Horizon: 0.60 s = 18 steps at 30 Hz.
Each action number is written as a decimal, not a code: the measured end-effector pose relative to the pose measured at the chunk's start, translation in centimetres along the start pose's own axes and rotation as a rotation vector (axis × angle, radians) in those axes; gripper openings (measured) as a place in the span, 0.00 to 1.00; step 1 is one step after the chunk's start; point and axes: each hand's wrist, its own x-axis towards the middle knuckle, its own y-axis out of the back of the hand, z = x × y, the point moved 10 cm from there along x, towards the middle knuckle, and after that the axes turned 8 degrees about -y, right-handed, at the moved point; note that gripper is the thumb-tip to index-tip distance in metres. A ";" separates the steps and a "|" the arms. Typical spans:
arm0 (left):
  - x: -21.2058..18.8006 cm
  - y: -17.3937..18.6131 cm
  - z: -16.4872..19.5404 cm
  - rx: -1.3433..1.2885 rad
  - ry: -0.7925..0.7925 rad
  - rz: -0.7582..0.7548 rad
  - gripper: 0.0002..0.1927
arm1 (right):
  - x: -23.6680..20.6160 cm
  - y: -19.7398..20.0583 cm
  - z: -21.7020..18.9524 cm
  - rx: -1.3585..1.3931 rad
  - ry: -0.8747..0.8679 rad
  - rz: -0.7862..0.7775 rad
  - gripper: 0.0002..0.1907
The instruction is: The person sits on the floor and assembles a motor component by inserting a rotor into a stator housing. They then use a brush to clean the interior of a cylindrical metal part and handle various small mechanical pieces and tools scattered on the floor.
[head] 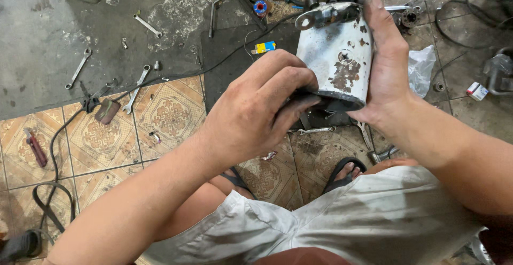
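Overhead, two hands, left point(256, 112) and right point(387, 62), each grip closed around one rusty white motor housing point(339, 56); three wrenches point(138, 87) nearby.

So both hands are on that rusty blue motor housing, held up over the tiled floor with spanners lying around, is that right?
Not quite: the motor housing is white with rust patches, not blue, as the head view shows. The left hand and right hand do hold it over the tiled floor, spanners lying around.

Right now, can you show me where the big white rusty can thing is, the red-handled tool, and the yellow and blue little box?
White motor can point(339, 56), head view, on its rusty side.
Red-handled tool point(36, 148), head view, on its handle.
Yellow and blue box point(265, 47), head view, on its middle.
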 end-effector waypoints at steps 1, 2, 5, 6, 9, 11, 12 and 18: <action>-0.1 0.0 -0.3 -0.007 0.010 -0.003 0.13 | 0.1 0.0 0.1 0.012 -0.008 -0.001 0.26; -0.2 0.0 -0.5 -0.016 0.021 -0.007 0.13 | 0.2 0.0 0.2 0.024 -0.017 -0.001 0.26; -0.4 -0.1 -1.2 -0.032 0.054 -0.013 0.13 | 0.3 0.5 0.3 0.032 -0.018 0.055 0.26; -0.4 -0.1 -1.4 -0.034 0.066 -0.012 0.13 | 0.4 0.7 0.3 0.029 -0.012 0.083 0.26; -0.5 -0.1 -2.2 -0.040 0.115 -0.001 0.14 | 0.5 0.7 0.6 -0.032 -0.042 0.089 0.27; -0.5 -0.1 -2.7 -0.058 0.138 0.003 0.12 | 0.6 1.5 0.6 -0.112 -0.046 0.165 0.26; -0.6 -0.1 -3.0 -0.067 0.160 0.008 0.11 | 0.6 1.9 0.6 -0.151 -0.048 0.203 0.26; -1.5 0.0 -4.8 -0.108 0.324 0.072 0.10 | 1.3 1.5 2.1 -0.036 -0.150 0.122 0.23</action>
